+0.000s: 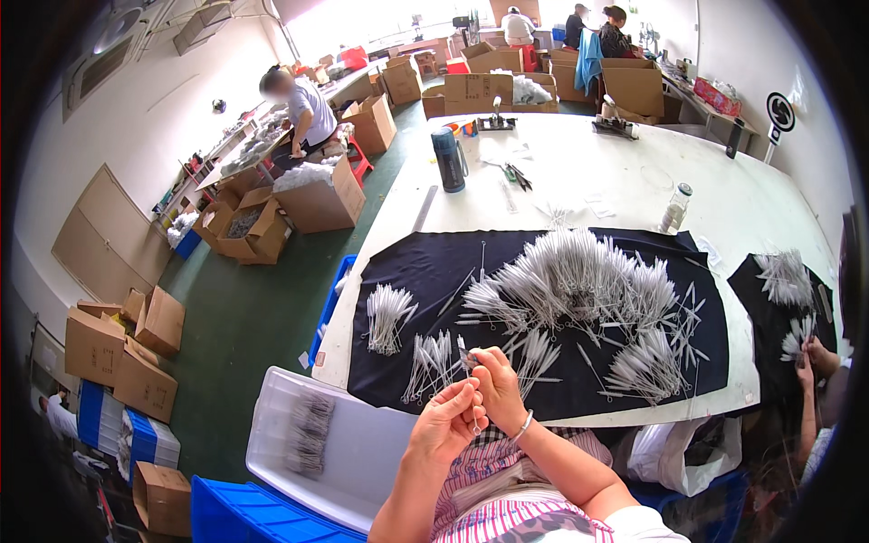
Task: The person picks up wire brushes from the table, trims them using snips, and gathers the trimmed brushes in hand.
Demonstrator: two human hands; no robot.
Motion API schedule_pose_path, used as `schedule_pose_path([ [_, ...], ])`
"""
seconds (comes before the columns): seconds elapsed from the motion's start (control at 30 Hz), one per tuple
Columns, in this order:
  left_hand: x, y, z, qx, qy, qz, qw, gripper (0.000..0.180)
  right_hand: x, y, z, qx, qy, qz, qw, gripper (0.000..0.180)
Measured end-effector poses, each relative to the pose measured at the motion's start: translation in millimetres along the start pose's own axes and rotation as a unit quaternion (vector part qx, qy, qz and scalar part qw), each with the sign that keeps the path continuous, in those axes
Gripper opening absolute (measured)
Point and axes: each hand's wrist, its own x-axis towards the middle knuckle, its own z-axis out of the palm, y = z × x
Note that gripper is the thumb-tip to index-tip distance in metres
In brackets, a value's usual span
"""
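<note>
- The left hand (pixel 445 423) and the right hand (pixel 496 385) are close together, fingers pinched on one thin white brush (pixel 468 362), just above the near edge of the black cloth (pixel 425 271).
- The brush can slip from the fingers and fall into the clear bin (pixel 362 452) below, because the grip is only at the fingertips.
- The brush tip is perhaps wire; it is too small to tell.
- The co-worker's hand (pixel 810 355) at right is cut off.
</note>
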Motion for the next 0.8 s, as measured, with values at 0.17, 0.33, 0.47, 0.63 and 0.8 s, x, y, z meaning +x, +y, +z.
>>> schedule_pose_path([
  [0.17,2,-1,-4,-0.035,-0.018,-0.001,0.999,0.015,1,-4,1,-0.022,0.009,0.000,1.000,0.017],
  [0.33,4,-3,-9,-0.038,-0.017,-0.007,0.999,0.016,-2,7,4,0.043,0.010,0.039,0.998,0.016],
  [0.47,3,-2,-11,-0.040,-0.010,-0.002,0.999,0.017,-6,8,4,0.157,0.014,0.102,0.982,0.023],
  [0.63,2,-3,-13,-0.042,-0.008,0.003,0.999,0.017,-12,5,3,0.162,0.005,0.108,0.981,0.028],
  [0.8,14,1,-16,0.173,0.105,0.116,0.973,0.014,-11,-6,-14,0.252,0.058,0.183,0.948,0.036],
])
